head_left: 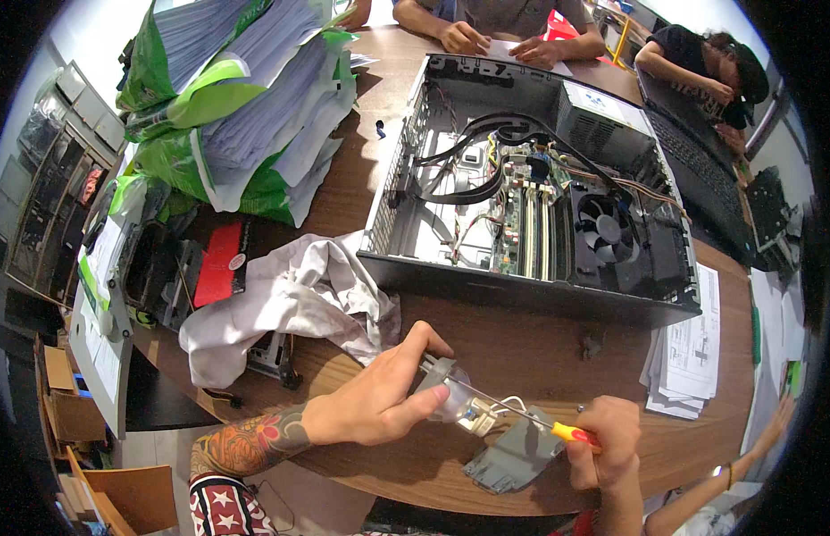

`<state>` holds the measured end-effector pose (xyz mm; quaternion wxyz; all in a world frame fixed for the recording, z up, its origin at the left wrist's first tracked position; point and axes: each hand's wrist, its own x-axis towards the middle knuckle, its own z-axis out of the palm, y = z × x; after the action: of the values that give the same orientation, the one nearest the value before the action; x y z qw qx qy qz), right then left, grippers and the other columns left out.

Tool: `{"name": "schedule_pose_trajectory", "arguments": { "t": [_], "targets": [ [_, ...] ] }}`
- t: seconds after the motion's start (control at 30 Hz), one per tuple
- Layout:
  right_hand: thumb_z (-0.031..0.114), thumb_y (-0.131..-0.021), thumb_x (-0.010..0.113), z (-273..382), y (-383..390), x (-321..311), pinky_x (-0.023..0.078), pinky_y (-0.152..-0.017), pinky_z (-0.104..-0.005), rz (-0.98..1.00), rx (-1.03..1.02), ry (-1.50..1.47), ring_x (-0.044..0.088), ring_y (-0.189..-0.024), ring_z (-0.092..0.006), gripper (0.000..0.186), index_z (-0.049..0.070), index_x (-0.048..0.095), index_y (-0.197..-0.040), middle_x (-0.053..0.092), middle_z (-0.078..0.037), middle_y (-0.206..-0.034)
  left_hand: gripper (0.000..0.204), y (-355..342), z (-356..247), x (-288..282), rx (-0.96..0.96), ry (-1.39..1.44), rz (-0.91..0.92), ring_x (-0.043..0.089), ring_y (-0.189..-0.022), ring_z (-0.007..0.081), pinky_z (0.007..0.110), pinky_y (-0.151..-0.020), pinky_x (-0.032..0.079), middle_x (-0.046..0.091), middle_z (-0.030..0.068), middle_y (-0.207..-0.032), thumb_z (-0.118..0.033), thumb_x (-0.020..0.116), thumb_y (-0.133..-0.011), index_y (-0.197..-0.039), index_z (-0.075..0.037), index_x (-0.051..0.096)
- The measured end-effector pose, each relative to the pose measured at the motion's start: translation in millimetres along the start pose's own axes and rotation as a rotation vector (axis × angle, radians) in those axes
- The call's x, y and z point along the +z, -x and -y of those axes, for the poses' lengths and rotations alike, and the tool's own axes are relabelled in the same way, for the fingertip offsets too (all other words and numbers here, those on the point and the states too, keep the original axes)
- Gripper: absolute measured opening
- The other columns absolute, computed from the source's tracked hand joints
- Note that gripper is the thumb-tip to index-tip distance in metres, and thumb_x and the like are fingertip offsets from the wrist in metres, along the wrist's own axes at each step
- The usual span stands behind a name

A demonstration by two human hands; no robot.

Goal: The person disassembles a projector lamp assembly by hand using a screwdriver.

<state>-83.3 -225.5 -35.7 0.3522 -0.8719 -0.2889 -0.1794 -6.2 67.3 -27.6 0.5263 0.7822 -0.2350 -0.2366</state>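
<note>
My left hand grips a small grey and clear plastic housing between thumb and fingers. A cream-coloured part with white wires shows at its lower right end. In my closed right hand is a screwdriver with a yellow and red handle. Its thin shaft slants up and left across the housing; whether the tip sits in a screw, I cannot tell. Under the shaft, a flat grey plastic cover lies near the table's front edge.
Beyond my hands stands an opened computer case with its fan and cables exposed. A white cloth and stacked papers in green wrapping lie left. Printed sheets rest at right. Other people sit around the table.
</note>
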Motion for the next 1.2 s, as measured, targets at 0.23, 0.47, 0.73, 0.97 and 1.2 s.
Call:
{"name": "schedule_pose_trajectory", "arguments": {
  "t": [0.23, 0.47, 0.73, 0.97, 1.2],
  "targets": [
    [0.021, -0.074, 0.071, 3.1, 1.4, 9.3, 0.033, -0.044, -0.034, -0.023, 0.019, -0.084, 0.044, -0.044, -0.021, 0.024, 0.006, 0.054, -0.081, 0.047, -0.004, -0.057, 0.044, 1.6, 2.1, -2.6, 0.13, -0.03, -0.045, 0.055, -0.087, 0.0361, 0.041, -0.08, 0.043, 0.052, 0.0232, -0.093, -0.03, 0.051, -0.091, -0.114, 0.006, 0.038],
    [0.021, -0.075, 0.075, -1.2, -2.4, -6.4, 0.036, -0.042, -0.0328, 0.098, -0.052, -0.122, 0.047, -0.043, -0.0219, 0.023, 0.007, 0.058, -0.072, 0.052, -0.005, -0.057, 0.051, 2.9, -1.3, -1.6, 0.069, -0.038, -0.008, 0.053, -0.094, 0.0337, 0.039, -0.086, 0.041, 0.052, 0.0227, -0.099, -0.034, 0.051, -0.088, -0.116, 0.007, 0.039],
    [0.024, -0.076, 0.076, -2.5, 0.1, -4.0, 0.037, -0.042, -0.0318, -0.02, 0.034, -0.185, 0.048, -0.043, -0.0197, 0.025, 0.006, 0.059, -0.078, 0.054, -0.004, -0.057, 0.058, 1.0, -2.7, -0.5, 0.04, -0.092, 0.02, 0.051, -0.104, 0.032, 0.038, -0.092, 0.039, 0.05, 0.0227, -0.107, -0.037, 0.052, -0.085, -0.118, 0.009, 0.041],
    [0.03, -0.077, 0.077, 2.1, 4.7, 0.5, 0.035, -0.041, -0.0316, -0.157, -0.092, 0.038, 0.047, -0.044, -0.0185, 0.034, 0.007, 0.058, -0.093, 0.052, -0.003, -0.058, 0.051, 2.6, -0.4, -1.7, 0.075, -0.1, 0.012, 0.053, -0.098, 0.034, 0.039, -0.089, 0.04, 0.051, 0.0223, -0.103, -0.031, 0.053, -0.087, -0.118, 0.007, 0.039],
    [0.027, -0.076, 0.078, 3.9, 3.3, 13.7, 0.035, -0.041, -0.0309, -0.155, -0.133, 0.159, 0.042, -0.044, -0.0187, 0.038, 0.006, 0.055, -0.098, 0.046, -0.003, -0.06, 0.045, -1.5, 5.9, -2.5, 0.078, -0.002, -0.012, 0.055, -0.089, 0.0384, 0.043, -0.081, 0.041, 0.052, 0.0261, -0.094, -0.033, 0.049, -0.092, -0.114, 0.005, 0.037]
  ]
}}
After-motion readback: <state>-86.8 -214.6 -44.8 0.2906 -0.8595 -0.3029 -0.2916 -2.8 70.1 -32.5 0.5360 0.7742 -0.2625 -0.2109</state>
